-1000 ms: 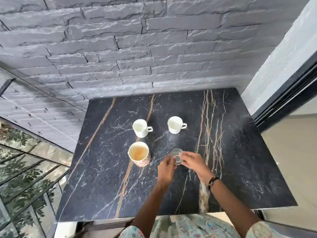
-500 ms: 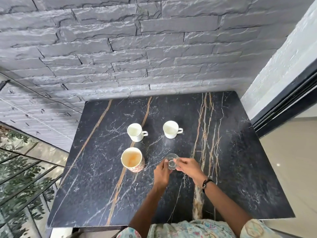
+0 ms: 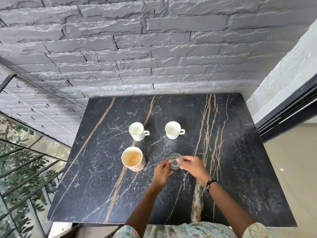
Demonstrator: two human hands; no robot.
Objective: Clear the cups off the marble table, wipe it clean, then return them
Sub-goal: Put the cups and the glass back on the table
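Small clear glass cup stands upright on black marble counter, pinched between left hand and right hand; both equally near.

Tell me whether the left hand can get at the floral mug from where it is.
Probably yes. The left hand touches the small glass, and the floral mug stands just to its left with only bare marble table between.

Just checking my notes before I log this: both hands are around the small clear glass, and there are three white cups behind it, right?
Not quite: the head view shows two white cups, not three. Both hands do hold the small clear glass.
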